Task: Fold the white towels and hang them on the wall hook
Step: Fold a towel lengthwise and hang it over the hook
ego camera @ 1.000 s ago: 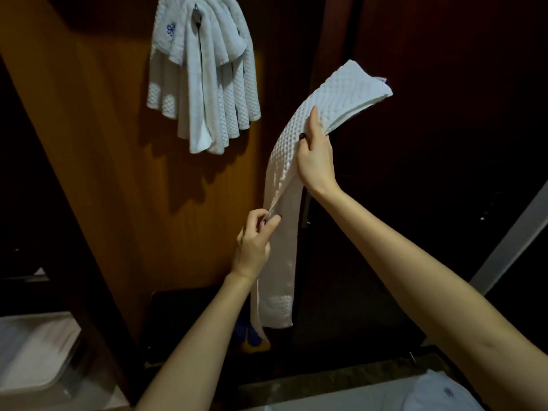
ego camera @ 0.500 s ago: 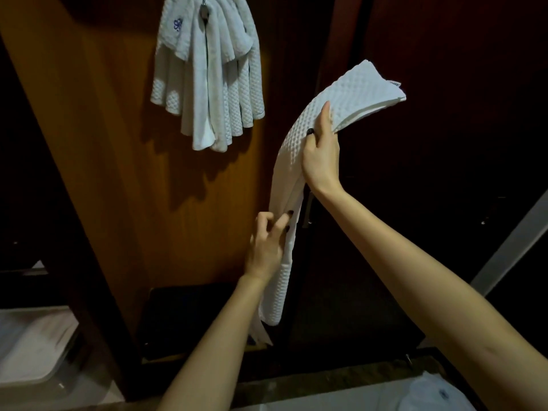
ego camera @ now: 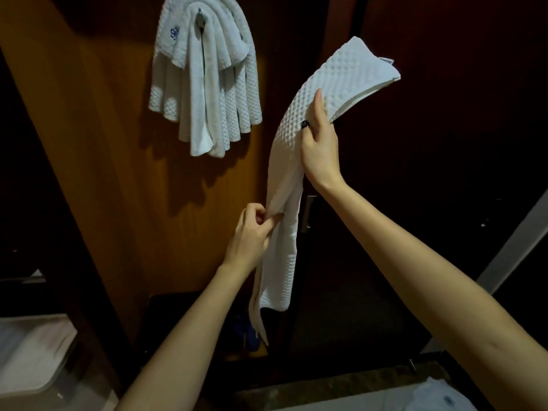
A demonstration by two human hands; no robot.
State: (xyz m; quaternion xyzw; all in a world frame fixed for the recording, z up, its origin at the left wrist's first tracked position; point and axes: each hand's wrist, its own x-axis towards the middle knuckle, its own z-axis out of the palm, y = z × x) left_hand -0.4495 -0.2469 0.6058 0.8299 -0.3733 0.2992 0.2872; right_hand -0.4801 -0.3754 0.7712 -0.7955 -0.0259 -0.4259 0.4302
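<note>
A long white waffle-weave towel [ego camera: 341, 75], folded into a narrow strip, hangs in front of me. My right hand [ego camera: 320, 143] grips it high up, thumb on the front, and the top end flops over to the right. My left hand [ego camera: 252, 235] pinches the strip's left edge lower down. The lower end hangs loose below that hand. Several white towels [ego camera: 204, 84] hang bunched from a metal wall hook [ego camera: 200, 17] on the wooden panel at upper left.
The wooden panel [ego camera: 103, 173] stands to the left, a dark door with a metal handle [ego camera: 307, 212] behind the towel. A white bin lid [ego camera: 32, 351] sits at lower left. Another white cloth [ego camera: 439, 398] lies at lower right on a light ledge.
My left hand has shifted from flat against the strip to pinching its left edge. The towel's lower end has swung and split into two hanging layers. The right hand holds its grip.
</note>
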